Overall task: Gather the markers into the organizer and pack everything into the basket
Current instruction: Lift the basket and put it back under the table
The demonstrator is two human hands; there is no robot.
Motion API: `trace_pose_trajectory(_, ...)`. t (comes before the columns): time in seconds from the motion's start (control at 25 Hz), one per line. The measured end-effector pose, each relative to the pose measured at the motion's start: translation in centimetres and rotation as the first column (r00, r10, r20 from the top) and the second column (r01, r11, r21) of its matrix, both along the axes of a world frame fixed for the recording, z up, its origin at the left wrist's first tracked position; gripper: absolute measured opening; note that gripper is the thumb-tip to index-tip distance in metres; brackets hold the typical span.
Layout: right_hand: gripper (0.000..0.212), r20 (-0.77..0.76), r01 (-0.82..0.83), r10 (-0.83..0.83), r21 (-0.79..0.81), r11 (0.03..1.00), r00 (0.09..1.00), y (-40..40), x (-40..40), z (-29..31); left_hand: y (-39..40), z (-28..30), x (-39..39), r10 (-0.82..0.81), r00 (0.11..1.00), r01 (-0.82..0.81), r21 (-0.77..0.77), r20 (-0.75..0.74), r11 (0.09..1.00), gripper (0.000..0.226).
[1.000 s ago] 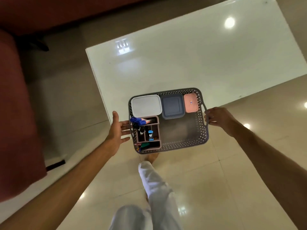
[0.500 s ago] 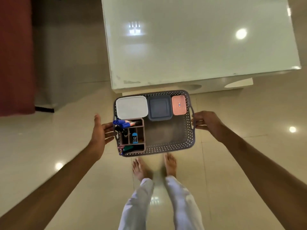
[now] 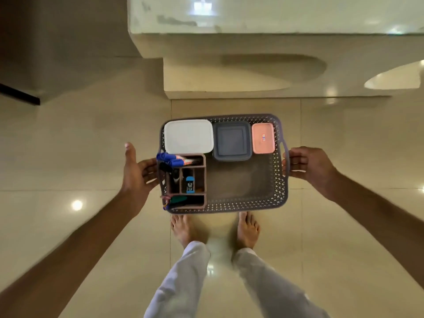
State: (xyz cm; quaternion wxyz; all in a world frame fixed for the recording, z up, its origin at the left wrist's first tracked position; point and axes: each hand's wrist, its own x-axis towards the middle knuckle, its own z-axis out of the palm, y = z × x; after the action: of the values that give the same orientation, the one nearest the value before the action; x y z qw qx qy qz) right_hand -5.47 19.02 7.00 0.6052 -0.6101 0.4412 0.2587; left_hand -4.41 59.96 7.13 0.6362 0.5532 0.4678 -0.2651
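I hold a grey perforated basket (image 3: 229, 208) low over the floor, just in front of my feet. My left hand (image 3: 137, 173) has its fingers at the left handle, thumb raised. My right hand (image 3: 309, 166) grips the right handle. In the basket's left half stands a brown organizer (image 3: 205, 177) with blue-capped markers (image 3: 169, 158) lying across its top compartment and a small blue item (image 3: 190, 185) in a middle slot. A white lidded box (image 3: 188, 136), a grey box (image 3: 231, 141) and a pink box (image 3: 263, 138) line the far side.
The white glossy table (image 3: 252, 14) and its base (image 3: 229, 83) stand right behind the basket. My bare feet (image 3: 183, 230) and pale trouser legs (image 3: 183, 283) are below it. Shiny tiled floor (image 3: 80, 157) spreads left and right.
The basket has come off the table edge and down toward the floor in front of my feet. Both hands stayed on its handles and the view tilted downward.
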Motion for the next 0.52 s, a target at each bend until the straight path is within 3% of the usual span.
trace_pose_trajectory(0.28,0.020,0.267,-0.121,0.126,-0.036,0.992,0.955,-6.5,6.0,-14.4,-4.6,-15.3,5.6,-0.063,0.969,0.064,0.004,0.239,0.998,0.087)
trace_pose_trajectory(0.36,0.011,0.369,-0.137,0.134,-0.017,0.990,0.920,-9.2,8.8,-16.3,-5.6,-17.2,7.6,-0.033,0.951,0.037,-0.005,0.308,0.999,0.082)
trace_pose_trajectory(0.52,0.055,0.527,-0.199,0.187,-0.034,0.979,0.829,-13.3,15.9,-20.0,-6.3,-21.0,14.4,0.027,0.902,0.009,-0.081,0.432,0.997,0.066)
